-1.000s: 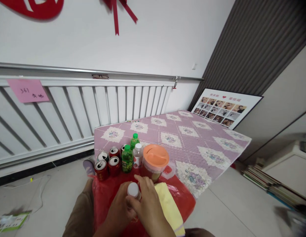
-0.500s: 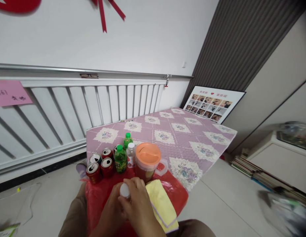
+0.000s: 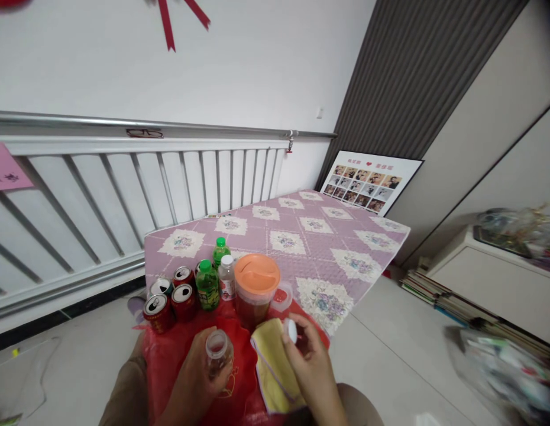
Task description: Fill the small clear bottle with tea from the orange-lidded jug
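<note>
An uncapped clear plastic bottle (image 3: pixel 217 349) stands upright in my left hand (image 3: pixel 199 370), its round mouth facing up. My right hand (image 3: pixel 311 358) pinches a white bottle cap (image 3: pixel 291 330) off to the right. Below that hand lies a folded yellow cloth (image 3: pixel 277 370) on the red plastic sheet (image 3: pixel 239 340). Just beyond the hands stands a clear pitcher with an orange lid (image 3: pixel 257 278). Beside it are a white-capped bottle (image 3: pixel 227 281), a green bottle (image 3: pixel 207 287) and, behind, a second green bottle (image 3: pixel 220 251).
Several opened drink cans (image 3: pixel 158 312) are grouped at the left table corner. A small clear container (image 3: pixel 282 296) sits right of the pitcher. The patterned tablecloth (image 3: pixel 297 266) stretches back to a white radiator (image 3: pixel 190 183). A photo board (image 3: pixel 368 180) leans at the far end.
My hands were together at the capped bottle. Now the cap is off, and my right hand has moved right with it over the cloth. The view has shifted slightly right.
</note>
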`<state>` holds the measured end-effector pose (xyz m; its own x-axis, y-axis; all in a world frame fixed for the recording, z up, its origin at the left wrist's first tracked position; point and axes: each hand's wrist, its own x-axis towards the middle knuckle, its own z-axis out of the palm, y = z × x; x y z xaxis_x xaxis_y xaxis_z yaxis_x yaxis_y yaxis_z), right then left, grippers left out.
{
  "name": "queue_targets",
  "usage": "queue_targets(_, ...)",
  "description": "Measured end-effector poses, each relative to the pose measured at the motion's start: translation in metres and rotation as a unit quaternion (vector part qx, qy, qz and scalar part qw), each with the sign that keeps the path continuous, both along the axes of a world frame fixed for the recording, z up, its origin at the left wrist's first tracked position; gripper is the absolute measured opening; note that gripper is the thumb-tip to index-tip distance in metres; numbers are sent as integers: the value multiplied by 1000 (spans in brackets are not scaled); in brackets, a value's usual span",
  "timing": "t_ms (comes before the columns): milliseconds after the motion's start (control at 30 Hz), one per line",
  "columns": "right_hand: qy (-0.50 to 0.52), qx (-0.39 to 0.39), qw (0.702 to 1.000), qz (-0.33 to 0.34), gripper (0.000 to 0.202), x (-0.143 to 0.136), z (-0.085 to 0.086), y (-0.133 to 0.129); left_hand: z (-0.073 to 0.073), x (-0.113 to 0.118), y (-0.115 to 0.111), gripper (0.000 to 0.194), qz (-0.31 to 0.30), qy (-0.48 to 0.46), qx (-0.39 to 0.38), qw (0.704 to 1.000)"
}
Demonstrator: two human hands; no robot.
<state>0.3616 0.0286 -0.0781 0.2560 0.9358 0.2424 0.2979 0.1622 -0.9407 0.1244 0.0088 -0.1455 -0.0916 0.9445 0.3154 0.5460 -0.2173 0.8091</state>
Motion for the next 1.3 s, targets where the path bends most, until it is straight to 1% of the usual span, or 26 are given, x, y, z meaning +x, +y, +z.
queue_targets(33,12,-21,999,-24,37,12,-10,2,-1,-1,0,53,-13,4,1,1000)
queue_targets(67,3,-41,998,-43,42,23,-20,5,-1,-1,0,52,-23,7,1,1000)
queue_targets(133,-68,-62,993,-79,49,43,-39,13,1,-1,0,50,-27,13,3,1000)
queue_targets(167,-121,-60,987,-88,47,50,-47,17,3,0,0,49,-27,15,7,1000)
queue_targets(200,-181,-54,978,-82,42,56,-55,22,6,1,0,48,-24,18,10,1000)
queue_targets(233,-201,-54,975,-81,38,61,-61,26,9,2,0,47,-20,22,13,999)
queue_targets(367,-247,-64,964,-68,32,67,-79,40,17,4,0,44,-5,38,19,999)
queue_targets(500,-283,-88,954,-53,28,64,-91,46,15,3,0,44,-5,34,-3,999)
queue_targets(567,-297,-98,949,-47,30,64,-94,47,13,3,0,47,-3,29,-8,1000)
queue_targets(633,-309,-103,944,-47,34,64,-94,46,13,2,0,46,-3,28,-11,1000)
queue_targets(700,-317,-101,942,-50,38,64,-90,43,15,3,0,46,-2,33,-16,999)
queue_targets(800,-322,-93,941,-43,41,59,-79,32,17,3,0,48,5,37,-14,999)
queue_targets(867,-323,-97,941,-26,48,52,-73,21,16,3,-1,47,5,37,-7,999)
queue_targets(933,-330,-115,937,3,56,41,-71,11,15,3,-1,46,0,34,3,999)
queue_targets(1033,-340,-130,931,27,59,25,-76,-1,13,3,-1,46,3,32,18,999)
queue_targets(1133,-323,-124,938,24,58,17,-87,-4,11,2,-1,49,5,39,17,999)
queue_targets(1200,-304,-124,944,30,56,19,-91,-1,9,2,-1,50,-2,32,8,999)
queue_targets(1300,-289,-126,948,40,54,30,-91,6,7,1,0,50,-10,20,4,1000)
